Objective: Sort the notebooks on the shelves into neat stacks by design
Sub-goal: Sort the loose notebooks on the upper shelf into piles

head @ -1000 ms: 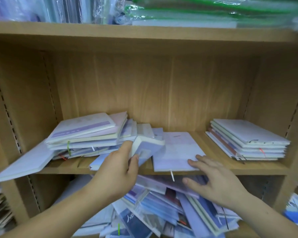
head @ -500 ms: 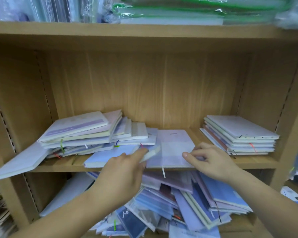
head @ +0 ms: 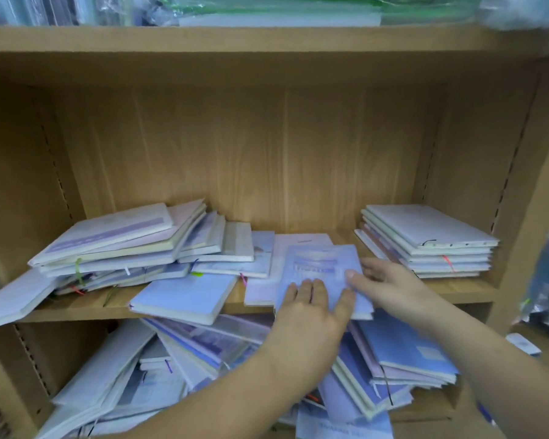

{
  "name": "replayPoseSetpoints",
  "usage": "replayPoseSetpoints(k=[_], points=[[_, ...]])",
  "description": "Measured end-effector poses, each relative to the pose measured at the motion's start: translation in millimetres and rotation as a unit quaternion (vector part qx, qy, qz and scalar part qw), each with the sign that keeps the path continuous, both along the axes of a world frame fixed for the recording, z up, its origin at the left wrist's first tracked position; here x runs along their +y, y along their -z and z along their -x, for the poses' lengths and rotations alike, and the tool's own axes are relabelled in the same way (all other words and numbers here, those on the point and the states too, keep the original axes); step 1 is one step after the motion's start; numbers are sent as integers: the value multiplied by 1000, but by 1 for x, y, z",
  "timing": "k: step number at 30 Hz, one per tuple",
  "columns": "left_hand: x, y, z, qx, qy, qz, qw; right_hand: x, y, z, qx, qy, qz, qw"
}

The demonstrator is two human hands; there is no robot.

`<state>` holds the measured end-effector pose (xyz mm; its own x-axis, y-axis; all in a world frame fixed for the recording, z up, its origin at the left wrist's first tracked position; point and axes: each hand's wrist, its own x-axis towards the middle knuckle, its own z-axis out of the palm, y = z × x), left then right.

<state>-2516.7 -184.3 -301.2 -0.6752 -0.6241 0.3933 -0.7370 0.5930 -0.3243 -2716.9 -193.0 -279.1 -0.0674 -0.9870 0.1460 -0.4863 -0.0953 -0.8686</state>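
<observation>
At wooden shelf (head: 476, 289) front edge: seating lavender notebook (head: 317, 267) on pale notebook (head: 260, 289), left hand (head: 311, 308) pressed flat, right hand (head: 390, 285) spread alongside; next, probably squaring edges.

Field notes, places taken from middle shelf board (head: 86, 310).

- Left hand (head: 308, 315), at board's front edge, right of centre: bare; knuckles rounded, fingers fairly short.
- Right hand (head: 390, 286), just above board, further right: bare; thumbnail seen, cut short.
- Left forearm (head: 235, 384), below board: bare as far as lower frame edge.
- Right forearm (head: 488, 359), below board, far right: likewise bare. Outlines slightly softened by blur.
</observation>
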Motion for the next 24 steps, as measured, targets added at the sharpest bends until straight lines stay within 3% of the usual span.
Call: replayPoseSetpoints(k=[3, 8, 12, 14, 19, 24], points=[[-28, 0, -12, -12, 24, -20, 999, 4, -5, -9, 26, -17, 14, 999], [-38, -5, -31, 100, 62, -82, 990, 6, -9, -25, 109, 26, 14, 994], [1, 18, -70, 171, 148, -98, 969, 3, 0, -31, 283, 55, 24, 957], [6, 23, -100, 213, 170, -85, 958, 5, -2, -34, 329, 76, 31, 941], [-11, 6, -156, 206, 104, -17, 973, 4, -1, -36, 377, 97, 61, 919], [-13, -14, -126, 173, 46, -99, 979, 10, -5, -40, 415, 87, 67, 903]])
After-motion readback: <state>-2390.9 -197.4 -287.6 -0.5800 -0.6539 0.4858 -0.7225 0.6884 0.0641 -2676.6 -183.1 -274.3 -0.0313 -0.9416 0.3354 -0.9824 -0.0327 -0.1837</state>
